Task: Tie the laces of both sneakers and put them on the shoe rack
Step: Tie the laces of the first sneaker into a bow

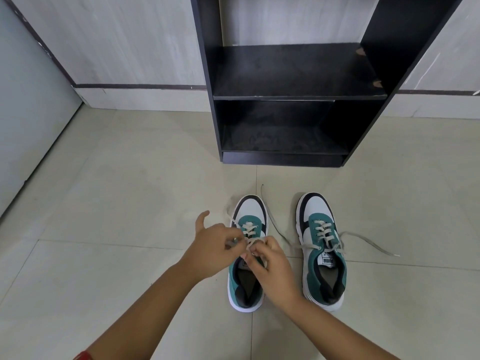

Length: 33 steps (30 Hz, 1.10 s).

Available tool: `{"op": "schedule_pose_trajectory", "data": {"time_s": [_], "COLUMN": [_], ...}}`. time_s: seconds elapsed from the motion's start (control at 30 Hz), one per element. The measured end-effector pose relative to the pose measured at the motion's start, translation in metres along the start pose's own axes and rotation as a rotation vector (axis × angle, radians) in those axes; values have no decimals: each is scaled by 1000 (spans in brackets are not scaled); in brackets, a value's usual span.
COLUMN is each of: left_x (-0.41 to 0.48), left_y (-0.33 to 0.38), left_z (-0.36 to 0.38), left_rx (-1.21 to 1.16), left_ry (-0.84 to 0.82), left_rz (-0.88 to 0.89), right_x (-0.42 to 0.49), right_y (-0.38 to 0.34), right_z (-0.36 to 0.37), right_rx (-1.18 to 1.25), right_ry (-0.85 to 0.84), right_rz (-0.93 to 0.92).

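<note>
Two white, teal and black sneakers stand side by side on the tiled floor, toes pointing at the shoe rack (296,96). Over the left sneaker (250,211), my left hand (213,249) and my right hand (270,268) each pinch a beige lace end just above the tongue. One long lace strand of this shoe (272,222) trails off to the right on the floor. The right sneaker (320,219) is untouched, its laces (368,241) lying loose and spread to both sides.
The black shoe rack stands against the pale wall, with two dusty bare shelves, the lower one (283,141) close to the floor. A grey door or panel (28,120) lines the left side. Beige floor tiles (117,190) spread around the shoes.
</note>
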<state>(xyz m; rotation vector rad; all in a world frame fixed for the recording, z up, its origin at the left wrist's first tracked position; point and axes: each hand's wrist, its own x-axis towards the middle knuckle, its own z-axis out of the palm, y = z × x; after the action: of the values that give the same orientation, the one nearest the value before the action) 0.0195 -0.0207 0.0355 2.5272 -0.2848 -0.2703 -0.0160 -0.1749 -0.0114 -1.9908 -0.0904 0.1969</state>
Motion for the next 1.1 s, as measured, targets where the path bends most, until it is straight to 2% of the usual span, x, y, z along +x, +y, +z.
{"op": "schedule_pose_trajectory", "data": {"time_s": [0.1,0.23,0.27,0.37,0.43,0.5,0.57,0.6,0.63,0.7,0.77,0.83,0.97,1.1], "left_x": [0,-4,-5,-9,-13,-16,-19,-22,-23,-22,-15,-9,-2,-3], "left_y": [-4,-21,-24,-35,-49,-66,-80,-86,-89,-83,-64,-50,-47,-48], "left_z": [-6,-17,-18,-19,-16,-13,-7,0,8,22,29,33,36,41], "left_rx": [-84,-49,-50,-48,36,186,403,465,444,205,-27,-67,-66,-113], "left_ry": [151,388,423,478,497,383,109,-21,-97,-88,-53,-21,80,48], "left_rz": [9,-15,-53,-213,-329,-419,-468,-480,-451,-296,-112,-5,41,40], "right_x": [3,9,11,16,18,18,15,12,10,9,13,15,17,13], "right_y": [-3,-22,-25,-31,-30,-25,-25,-25,-24,-26,-28,-27,-14,-12], "right_z": [-13,-50,-60,-85,-96,-103,-103,-99,-93,-78,-60,-42,-26,-40], "right_rx": [77,370,373,244,14,-391,-792,-904,-973,-1053,-1014,-878,-652,-352], "right_ry": [66,138,153,157,80,-89,-327,-417,-475,-485,-405,-297,-186,-183], "right_rz": [23,120,133,134,198,310,386,400,396,293,135,57,112,211]}}
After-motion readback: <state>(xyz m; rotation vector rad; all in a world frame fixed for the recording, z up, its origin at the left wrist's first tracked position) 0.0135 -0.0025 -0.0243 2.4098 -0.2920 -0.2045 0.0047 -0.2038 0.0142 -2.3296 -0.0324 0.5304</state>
